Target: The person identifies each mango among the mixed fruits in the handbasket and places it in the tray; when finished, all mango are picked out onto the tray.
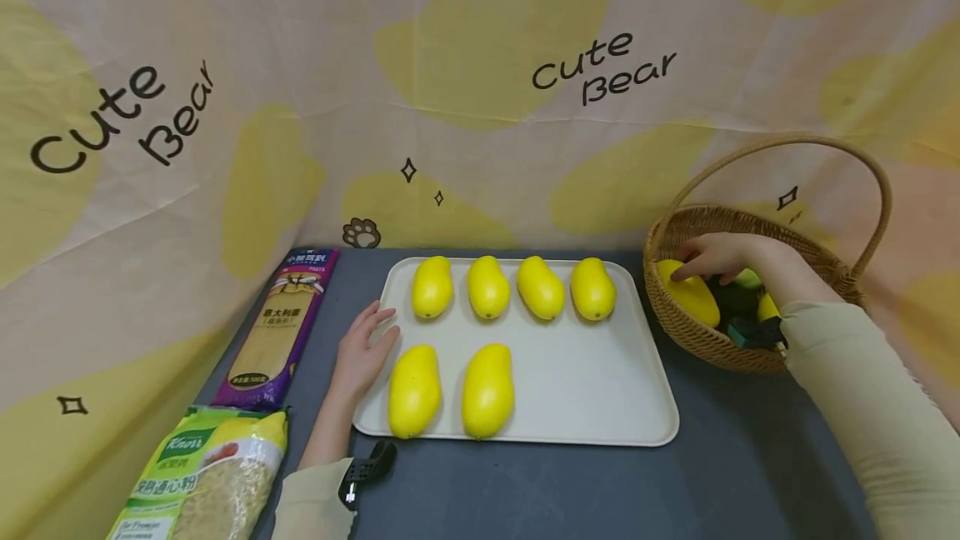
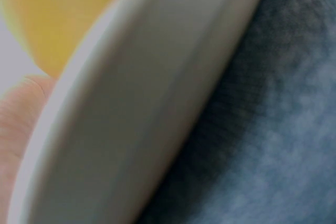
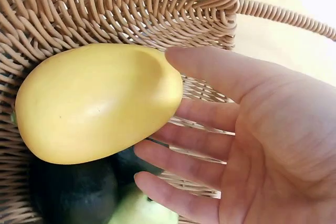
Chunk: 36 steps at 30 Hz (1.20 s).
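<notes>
My right hand reaches into a wicker basket on the right. In the right wrist view its thumb touches one end of a yellow mango, while the other fingers extend nearly straight beside and behind it. Below that mango lie a dark fruit and a pale green fruit. My left hand lies relaxed at the left rim of a white tray, fingers spread, beside a mango. Several mangoes stand along the tray's far side, and another mango sits near the front.
A purple pasta packet and a green-yellow Knorr bag lie along the left of the grey table. The basket's tall handle arches over its opening. Behind everything hangs a patterned cloth.
</notes>
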Available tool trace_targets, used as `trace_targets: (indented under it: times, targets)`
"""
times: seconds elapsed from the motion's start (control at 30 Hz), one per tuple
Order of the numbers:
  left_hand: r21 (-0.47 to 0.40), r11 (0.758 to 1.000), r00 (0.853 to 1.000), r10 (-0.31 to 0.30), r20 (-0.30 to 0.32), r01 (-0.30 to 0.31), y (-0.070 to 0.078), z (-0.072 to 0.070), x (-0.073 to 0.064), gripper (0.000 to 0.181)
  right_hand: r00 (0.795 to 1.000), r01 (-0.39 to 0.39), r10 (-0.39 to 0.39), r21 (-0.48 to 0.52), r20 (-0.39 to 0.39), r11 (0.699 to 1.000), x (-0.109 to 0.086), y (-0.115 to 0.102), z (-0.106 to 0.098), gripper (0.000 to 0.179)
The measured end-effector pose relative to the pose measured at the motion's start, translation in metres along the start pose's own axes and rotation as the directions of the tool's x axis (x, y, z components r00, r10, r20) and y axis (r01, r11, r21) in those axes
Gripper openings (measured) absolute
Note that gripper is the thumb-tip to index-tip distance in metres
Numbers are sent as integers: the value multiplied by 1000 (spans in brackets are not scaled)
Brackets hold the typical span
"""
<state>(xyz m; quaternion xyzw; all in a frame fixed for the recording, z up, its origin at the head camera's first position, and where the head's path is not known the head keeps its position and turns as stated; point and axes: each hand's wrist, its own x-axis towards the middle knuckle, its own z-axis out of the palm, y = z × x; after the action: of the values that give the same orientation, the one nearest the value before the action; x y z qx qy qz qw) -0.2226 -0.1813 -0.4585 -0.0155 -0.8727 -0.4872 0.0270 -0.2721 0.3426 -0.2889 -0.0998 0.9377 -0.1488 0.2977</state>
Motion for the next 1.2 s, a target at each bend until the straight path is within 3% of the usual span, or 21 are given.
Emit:
trace_targets:
  times: [0.2, 0.47, 0.73, 0.9, 1.03, 1.2]
  targets:
    - [2, 1000, 1000, 11, -5, -11, 0, 1, 0, 41, 999, -25, 25, 23, 35, 999, 4, 2, 2, 75]
    - [4, 1000, 1000, 0, -1, 0, 0, 0, 0, 41, 994, -38, 27, 99, 107, 994, 4, 10, 7, 71]
    - [1, 1000, 1000, -5, 0, 5, 0, -1, 0, 41, 999, -14, 5, 197, 49, 980, 0, 13, 11, 64]
    - [5, 1000, 1000, 3, 3, -4, -1, 0, 0, 42, 999, 8, -18, 222, 41, 975, -5, 13, 8, 74]
    - [9, 1000, 1000, 3, 4, -3, -1, 0, 1, 42, 999, 25, -29, 215, 16, 976, -12, 11, 4, 81]
    - [13, 1000, 1000, 1, 8, -1, -2, 0, 1, 42, 996, 45, -34, 145, -80, 988, -23, 13, 1, 82]
